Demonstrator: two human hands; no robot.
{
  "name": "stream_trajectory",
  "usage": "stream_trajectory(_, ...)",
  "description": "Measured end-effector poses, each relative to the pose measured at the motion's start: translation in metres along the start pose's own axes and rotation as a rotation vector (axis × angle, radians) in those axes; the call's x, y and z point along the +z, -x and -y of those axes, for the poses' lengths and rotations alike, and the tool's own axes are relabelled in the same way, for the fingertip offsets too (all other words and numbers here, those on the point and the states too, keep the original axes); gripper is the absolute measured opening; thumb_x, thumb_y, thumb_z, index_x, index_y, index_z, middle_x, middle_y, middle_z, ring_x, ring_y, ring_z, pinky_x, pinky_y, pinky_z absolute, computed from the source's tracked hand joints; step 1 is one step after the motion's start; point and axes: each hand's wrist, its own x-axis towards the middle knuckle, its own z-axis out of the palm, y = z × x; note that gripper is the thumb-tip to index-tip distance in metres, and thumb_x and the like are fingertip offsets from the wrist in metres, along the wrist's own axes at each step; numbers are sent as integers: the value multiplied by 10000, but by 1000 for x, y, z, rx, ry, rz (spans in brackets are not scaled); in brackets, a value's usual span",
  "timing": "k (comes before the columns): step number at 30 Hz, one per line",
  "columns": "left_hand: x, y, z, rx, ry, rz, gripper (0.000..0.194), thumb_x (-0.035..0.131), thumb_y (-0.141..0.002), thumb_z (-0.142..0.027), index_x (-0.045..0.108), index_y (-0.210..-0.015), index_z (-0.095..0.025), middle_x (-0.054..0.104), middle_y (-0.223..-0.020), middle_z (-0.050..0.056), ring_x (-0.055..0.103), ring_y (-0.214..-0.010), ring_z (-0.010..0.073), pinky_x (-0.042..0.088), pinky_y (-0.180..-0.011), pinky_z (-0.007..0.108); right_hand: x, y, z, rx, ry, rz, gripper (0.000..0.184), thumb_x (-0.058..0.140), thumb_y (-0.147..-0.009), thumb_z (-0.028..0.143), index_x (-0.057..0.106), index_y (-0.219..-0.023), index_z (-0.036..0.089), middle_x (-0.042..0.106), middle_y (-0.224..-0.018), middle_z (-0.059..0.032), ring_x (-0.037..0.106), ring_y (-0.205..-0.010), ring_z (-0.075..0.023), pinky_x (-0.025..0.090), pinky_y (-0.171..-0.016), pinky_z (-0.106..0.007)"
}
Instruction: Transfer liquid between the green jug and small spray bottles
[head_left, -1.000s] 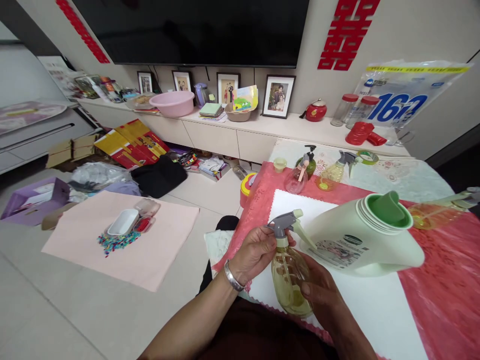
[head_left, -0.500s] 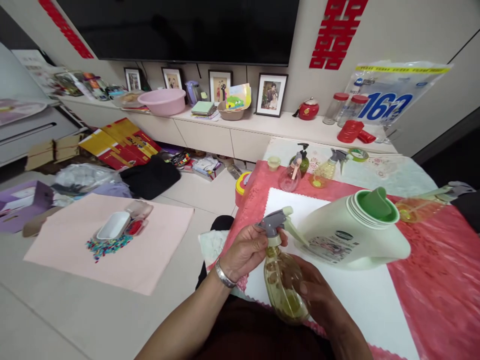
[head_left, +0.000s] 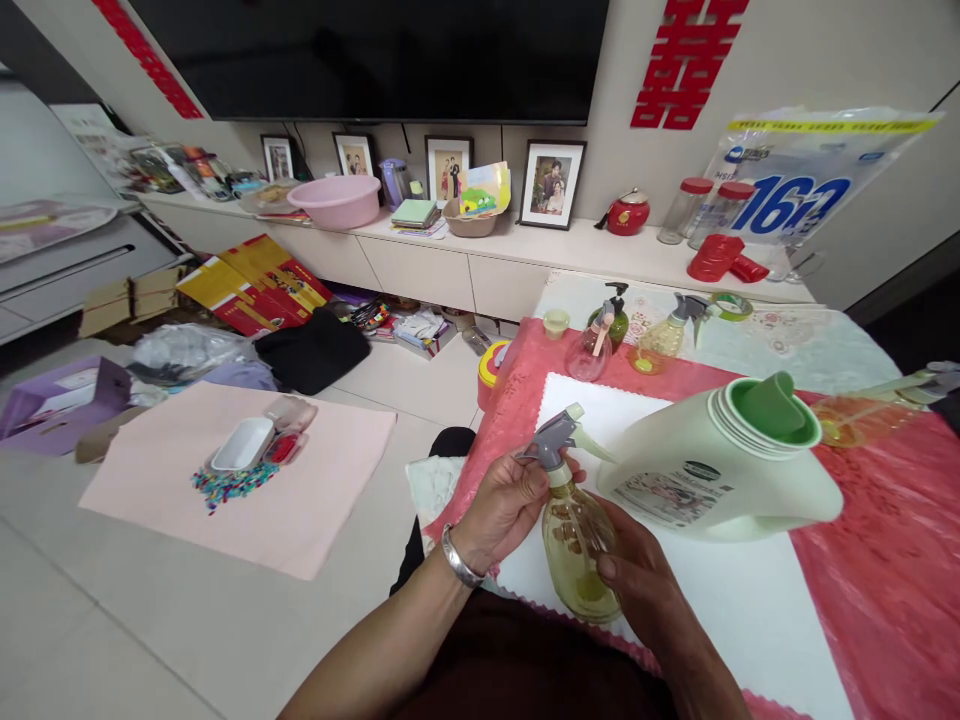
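Observation:
A yellowish, see-through spray bottle (head_left: 576,565) with a grey trigger head is held between my hands, slightly tilted, over the near edge of the table. My left hand (head_left: 504,502), with a silver bracelet at its wrist, pinches the collar just below the trigger. Around the bottle's body is my right hand (head_left: 637,560), its thumb on the near side. Some liquid shows low in the bottle. Just beyond stands a large pale-green jug (head_left: 675,490) with a green cap or spout in its mouth, on a white sheet (head_left: 720,600).
Behind the sheet stand a pink spray bottle (head_left: 589,355), a dark-green pump bottle (head_left: 619,325) and another yellow spray bottle (head_left: 656,348). An orange one (head_left: 855,418) lies at right. On the floor, a pink sheet (head_left: 322,500) bears a white tray (head_left: 244,443) and colourful bits.
The view has shifted slightly, so the surroundings sit a little further right. The spray bottle is raised slightly and more upright, with both hands still on it.

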Motion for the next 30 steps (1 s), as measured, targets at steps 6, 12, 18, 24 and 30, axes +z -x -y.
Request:
stream_trajectory(6, 6, 1, -2, -16, 4, -27, 354, 855, -708, -316, 717, -986, -145, 740, -926, 73, 701, -963, 247, 487, -956, 407, -6, 0, 2, -12, 104, -22, 720, 846, -708, 377, 571, -1359, 242, 482, -1371, -82, 451, -1280, -281, 391, -1091, -368)
stream_trajectory(12, 8, 4, -2, 5, 28, 7, 264, 805, -761, -325, 710, -923, -139, 737, -983, 107, 676, -1030, 276, 487, -946, 415, -3, -3, -2, -50, 68, 19, 719, 819, -733, 415, 554, -1381, 251, 442, -1411, -80, 362, -1360, -287, 363, -1129, -397)
stream_trajectory(18, 9, 4, 1, 13, -40, -46, 340, 842, -723, -317, 710, -985, -146, 738, -965, 107, 677, -951, 244, 496, -827, 342, -1, -5, -4, -52, 56, 7, 714, 827, -728, 387, 561, -1377, 253, 439, -1413, -87, 409, -1324, -295, 364, -1128, -414)
stream_trajectory(24, 11, 3, 1, 14, -25, -100, 368, 872, -678, -263, 721, -997, -158, 732, -951, 70, 667, -890, 195, 469, -864, 319, 1, -4, -7, -39, 32, 1, 707, 832, -713, 391, 574, -1359, 266, 473, -1383, -74, 459, -1273, -289, 387, -1103, -422)
stream_trajectory(30, 13, 4, -3, 38, -37, -129, 390, 877, -668, -250, 687, -994, -151, 739, -975, 80, 680, -875, 194, 483, -817, 299, -2, -6, -12, -45, 27, -29, 742, 839, -689, 413, 568, -1352, 218, 530, -1305, -108, 519, -1180, -301, 442, -1009, -417)
